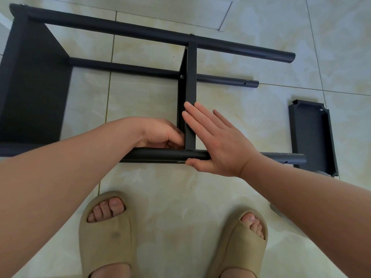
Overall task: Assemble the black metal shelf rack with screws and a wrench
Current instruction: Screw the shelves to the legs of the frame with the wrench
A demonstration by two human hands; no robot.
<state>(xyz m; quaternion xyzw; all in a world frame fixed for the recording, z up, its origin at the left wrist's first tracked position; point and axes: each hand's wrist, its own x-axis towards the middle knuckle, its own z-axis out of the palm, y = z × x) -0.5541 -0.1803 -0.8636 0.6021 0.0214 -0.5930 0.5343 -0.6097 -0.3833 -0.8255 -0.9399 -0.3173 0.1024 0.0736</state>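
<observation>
A partly built black metal shelf rack (100, 23) lies on its side on a tiled floor (180, 187), stretching from far left to the right. Two shelves are fitted: an end shelf (34, 87) at the left and a middle shelf (190, 87), seen edge-on at the centre. Three poles show: a far pole (241, 47), a middle pole (124, 68) and a near pole (160, 155). Three screw heads are visible, and the middle and near poles have empty holes at their right ends. One loose shelf (309, 137) lies on the floor at the right, so the job looks roughly two-thirds done. No wrench is in view. The right hand (218, 143) is open, its flat fingers pressing the middle shelf and its thumb under the near pole. The left hand (158, 135) curls at the corner where that shelf meets the near pole; whether its grip holds anything cannot be told. Two beige slippers (106, 237) stand nearest.
</observation>
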